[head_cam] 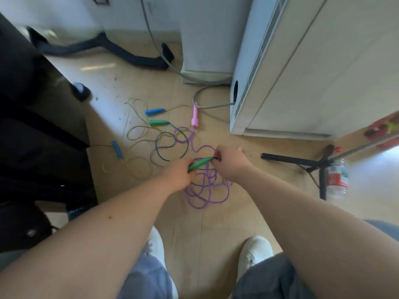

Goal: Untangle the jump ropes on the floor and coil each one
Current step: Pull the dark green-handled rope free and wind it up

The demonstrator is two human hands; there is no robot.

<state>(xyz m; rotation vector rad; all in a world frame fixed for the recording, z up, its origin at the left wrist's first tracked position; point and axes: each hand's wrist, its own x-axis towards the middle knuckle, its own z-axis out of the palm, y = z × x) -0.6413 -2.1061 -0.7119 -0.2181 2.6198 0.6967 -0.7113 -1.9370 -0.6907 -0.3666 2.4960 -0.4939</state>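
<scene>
Gripping a green jump-rope handle in the curled left hand, pinching the dark cord at its tip with the right hand, above tangled purple rope.

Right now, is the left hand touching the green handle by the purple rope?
Touching. The head view shows the left hand gripping the lower end of that green handle, with no gap between them.

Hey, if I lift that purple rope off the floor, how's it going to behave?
Probably floppy: the purple rope lies in loose, uneven loops. It would likely drag the dark rope along, since their loops cross. Its pink handle looks rigid and rounded, so it may swing or roll.
</scene>
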